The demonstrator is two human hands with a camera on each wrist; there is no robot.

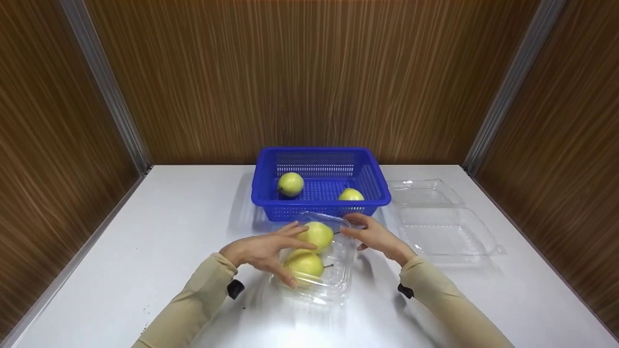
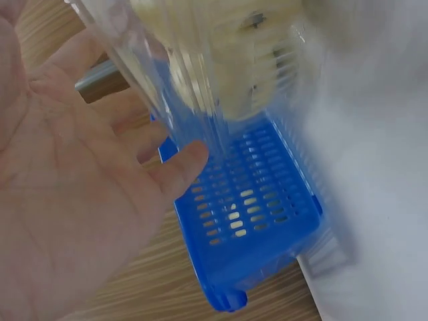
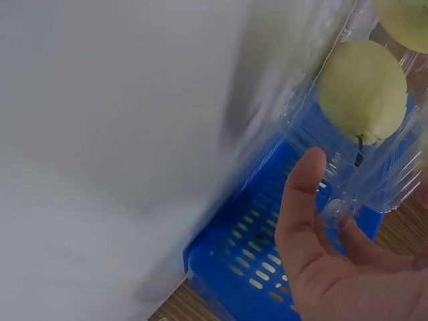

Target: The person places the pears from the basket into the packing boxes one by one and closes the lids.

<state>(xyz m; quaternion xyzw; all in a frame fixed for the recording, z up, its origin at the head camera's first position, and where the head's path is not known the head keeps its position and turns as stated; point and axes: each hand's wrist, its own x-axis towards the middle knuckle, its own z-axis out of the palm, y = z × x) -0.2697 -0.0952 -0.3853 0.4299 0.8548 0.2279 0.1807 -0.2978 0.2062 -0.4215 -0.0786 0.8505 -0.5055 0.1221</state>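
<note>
A clear plastic clamshell box lies in front of the blue basket, with yellow-green pears in it; one pear sits behind another pear, both stems pointing right. My left hand reaches over the box's left side, fingers spread and thumb near its front. The left wrist view shows those fingers alongside the clear plastic wall. At the far right corner is my right hand, fingers loosely bent. In the right wrist view its thumb stands apart from a finger that touches the box's rounded corner tab.
The blue perforated basket stands at the back, holding a pear at left and another pear at right. To the right lies a second clear clamshell, opened flat on the white table. Wood-grain panels enclose the table.
</note>
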